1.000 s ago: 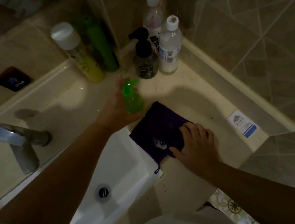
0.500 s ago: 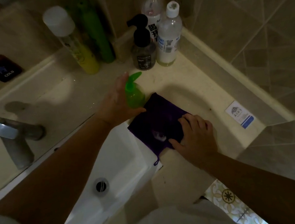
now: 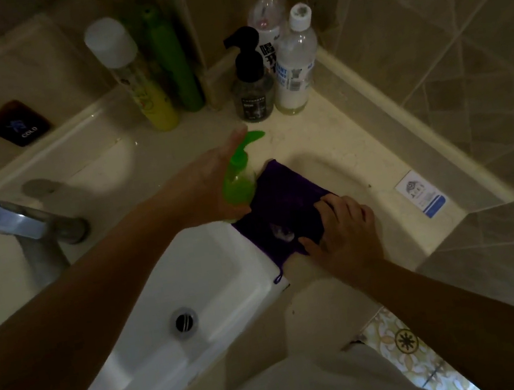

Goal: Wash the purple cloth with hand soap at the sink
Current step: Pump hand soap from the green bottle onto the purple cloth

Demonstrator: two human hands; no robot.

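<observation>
Head view is showing the person's left hand (image 3: 214,184) curling around the green soap bottle (image 3: 238,177), its nozzle poking past the fingertips. The right hand (image 3: 342,232) is pressing flat, fingers fairly straight, on the purple cloth (image 3: 283,201), which is lying on the counter (image 3: 325,152) with one edge overhanging the sink (image 3: 193,270). Tipped carelessly, the bottle could be squirting soap onto the counter instead. Compared with a second ago, the bottle is sitting a touch nearer the cloth's far corner; the right hand is holding its spot.
</observation>
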